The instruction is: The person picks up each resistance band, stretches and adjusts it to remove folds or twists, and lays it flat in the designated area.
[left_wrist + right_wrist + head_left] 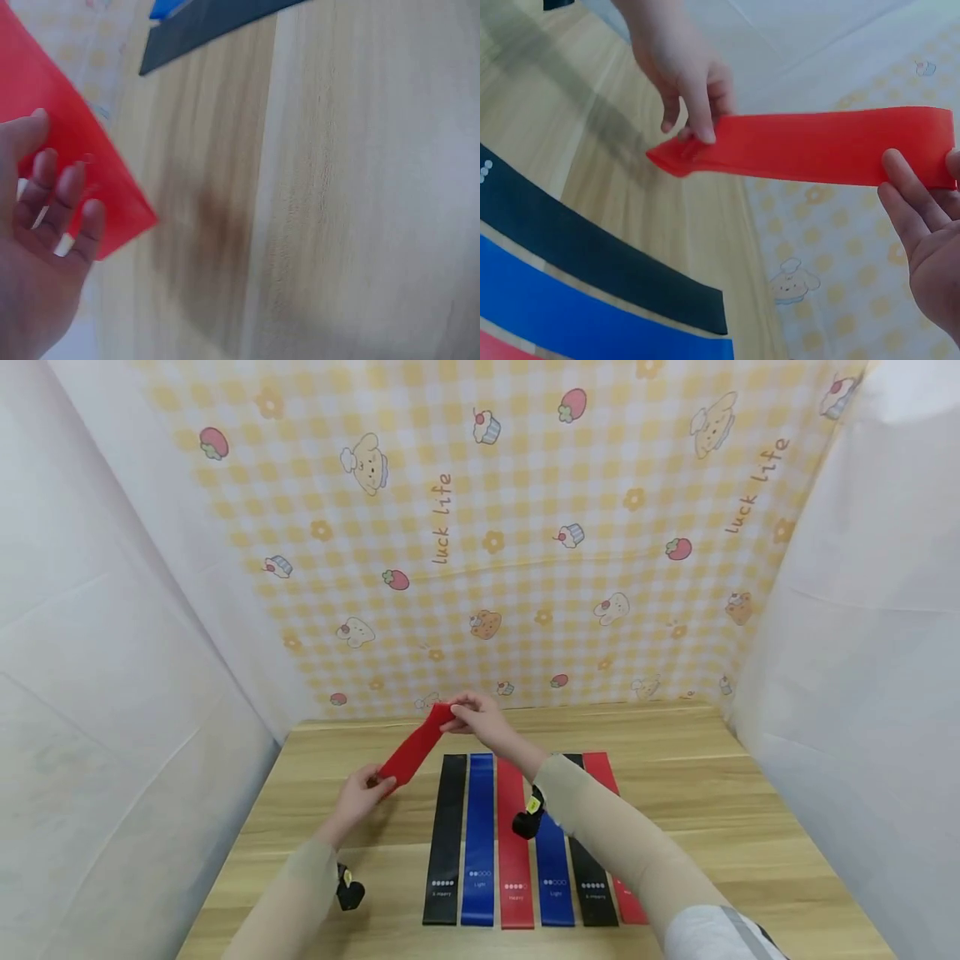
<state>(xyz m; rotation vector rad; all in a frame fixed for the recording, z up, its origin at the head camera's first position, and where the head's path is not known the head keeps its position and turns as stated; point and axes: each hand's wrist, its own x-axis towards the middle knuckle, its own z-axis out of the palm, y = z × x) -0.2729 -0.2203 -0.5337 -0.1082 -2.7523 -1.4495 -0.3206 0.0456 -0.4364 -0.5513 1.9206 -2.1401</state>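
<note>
A red resistance band (412, 753) is held up between both hands, slanting over the left part of the table. My left hand (358, 797) pinches its lower end between thumb and fingers; in the left wrist view the band's corner (124, 217) sticks out past the fingertips. My right hand (480, 718) grips the upper, farther end near the patterned backdrop. From the right wrist view the band (802, 146) runs nearly flat between the two hands, its looped end at the right hand (945, 255).
Several bands lie side by side right of the hands: a black band (447, 835), a blue band (480, 835), a red band (515, 868), then more, partly under the right arm. A checked cloth (495, 593) stands behind the wooden table (300, 827), with white sheets at both sides.
</note>
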